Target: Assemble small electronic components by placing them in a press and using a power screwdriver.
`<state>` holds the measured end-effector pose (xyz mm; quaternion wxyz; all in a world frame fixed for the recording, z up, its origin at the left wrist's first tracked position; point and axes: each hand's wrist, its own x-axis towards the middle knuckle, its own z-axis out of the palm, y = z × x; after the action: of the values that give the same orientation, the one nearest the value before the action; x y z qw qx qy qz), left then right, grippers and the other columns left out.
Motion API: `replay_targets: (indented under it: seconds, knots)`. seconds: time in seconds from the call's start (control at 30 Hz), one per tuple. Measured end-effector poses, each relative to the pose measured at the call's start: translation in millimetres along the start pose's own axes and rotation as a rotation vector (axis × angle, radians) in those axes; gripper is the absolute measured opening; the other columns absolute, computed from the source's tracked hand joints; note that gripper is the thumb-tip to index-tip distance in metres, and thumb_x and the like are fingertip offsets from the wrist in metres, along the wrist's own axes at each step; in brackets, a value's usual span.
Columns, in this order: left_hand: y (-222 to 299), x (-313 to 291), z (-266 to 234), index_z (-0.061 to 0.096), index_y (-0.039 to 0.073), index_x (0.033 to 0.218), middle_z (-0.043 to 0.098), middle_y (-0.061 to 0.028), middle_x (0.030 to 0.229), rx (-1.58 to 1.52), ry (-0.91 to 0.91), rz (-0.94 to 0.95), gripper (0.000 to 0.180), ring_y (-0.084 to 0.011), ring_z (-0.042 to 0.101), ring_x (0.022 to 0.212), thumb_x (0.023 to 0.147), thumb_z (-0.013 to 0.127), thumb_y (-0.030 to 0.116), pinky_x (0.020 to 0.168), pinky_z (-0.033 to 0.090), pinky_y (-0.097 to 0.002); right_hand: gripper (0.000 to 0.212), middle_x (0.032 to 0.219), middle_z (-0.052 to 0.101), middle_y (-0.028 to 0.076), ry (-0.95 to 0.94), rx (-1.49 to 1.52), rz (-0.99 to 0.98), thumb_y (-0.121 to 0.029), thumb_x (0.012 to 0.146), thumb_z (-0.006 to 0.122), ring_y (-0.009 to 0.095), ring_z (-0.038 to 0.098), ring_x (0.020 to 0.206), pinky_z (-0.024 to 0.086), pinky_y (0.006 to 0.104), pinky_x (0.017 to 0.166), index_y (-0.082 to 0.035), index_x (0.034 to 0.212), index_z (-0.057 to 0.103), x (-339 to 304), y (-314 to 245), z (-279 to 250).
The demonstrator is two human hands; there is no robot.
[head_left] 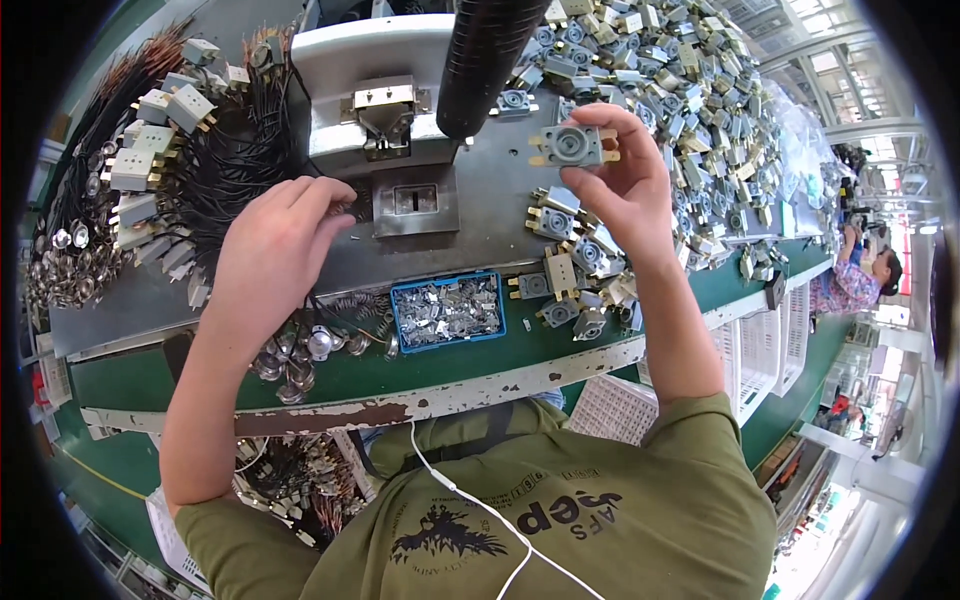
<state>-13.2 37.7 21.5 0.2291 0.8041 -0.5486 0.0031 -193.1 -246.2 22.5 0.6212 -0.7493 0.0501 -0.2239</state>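
In my right hand [640, 180] is a grey plastic block [570, 147] with a round socket on its face and brass tabs at its ends. Thumb and fingers pinch its right end, above the metal bench. My left hand [285, 235] hovers over the bench, left of a steel fixture plate [448, 205] with a square recess. Its fingers curl toward the thumb; whatever they may hold is hidden. Behind the plate stands a metal press [330, 100], with a white block [384, 95] fixed on its front.
A blue tray [448, 343] of small metal pieces sits near the front edge. More socket blocks [650, 90] are heaped at the right. Wired white blocks [150, 160] and round metal parts [70, 265] lie left. A black ribbed tube [485, 60] rises behind. Another person [855, 280] is far right.
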Motion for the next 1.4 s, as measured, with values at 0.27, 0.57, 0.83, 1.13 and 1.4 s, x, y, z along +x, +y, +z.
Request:
replay_targets:
  seconds: [0.27,0.57,0.83,1.13,1.4]
  knots:
    - [-3,-6,-15,0.067,0.004,0.108,0.07,-0.0143,0.099,-0.138,0.126,-0.122,0.017,-0.0325,0.069,0.088,0.092,0.071,0.007,0.079,0.054,-0.0379,0.047,0.13,0.062,0.016,-0.199,-0.33,-0.356,0.009,0.083,0.076,0.025,0.063,0.122,0.052,0.0382,0.103,-0.002,0.124,0.057,6,-9,33]
    - [-18,-22,-29,0.069,0.007,0.118,0.071,-0.0009,0.093,-0.185,0.213,-0.257,0.022,-0.0083,0.054,0.074,0.096,0.072,0.009,0.066,0.044,-0.0227,0.027,0.12,0.074,0.008,-0.225,-0.813,-0.401,-0.009,0.084,0.08,0.029,0.069,0.106,0.054,0.039,0.093,-0.009,0.11,0.073,4,50,80]
    - [-29,-30,-35,0.069,0.008,0.122,0.069,0.0041,0.094,-0.271,0.183,-0.282,0.024,-0.0031,0.047,0.075,0.098,0.071,0.008,0.071,0.042,-0.0194,0.031,0.12,0.074,0.007,-0.243,-1.026,-0.551,-0.006,0.089,0.073,0.03,0.068,0.109,0.055,0.0413,0.092,-0.011,0.119,0.071,5,46,86]
    - [-19,-23,-44,0.068,0.01,0.124,0.071,-0.0034,0.09,-0.232,0.247,-0.279,0.027,-0.0088,0.061,0.073,0.097,0.072,0.011,0.061,0.046,-0.0247,0.018,0.077,0.071,0.015,-0.56,-0.546,0.085,-0.018,0.096,0.07,0.039,0.069,0.069,0.056,0.0434,0.065,-0.001,0.093,0.066,-21,11,186]
    - [-18,-17,-34,0.067,0.006,0.104,0.07,-0.009,0.088,-0.081,0.277,-0.102,0.013,-0.026,0.07,0.082,0.092,0.073,0.009,0.073,0.055,-0.0357,0.027,0.08,0.071,0.009,-0.534,0.343,0.695,-0.021,0.111,0.046,0.013,0.068,0.063,0.054,0.0271,0.058,-0.003,0.131,0.051,-8,-15,158]
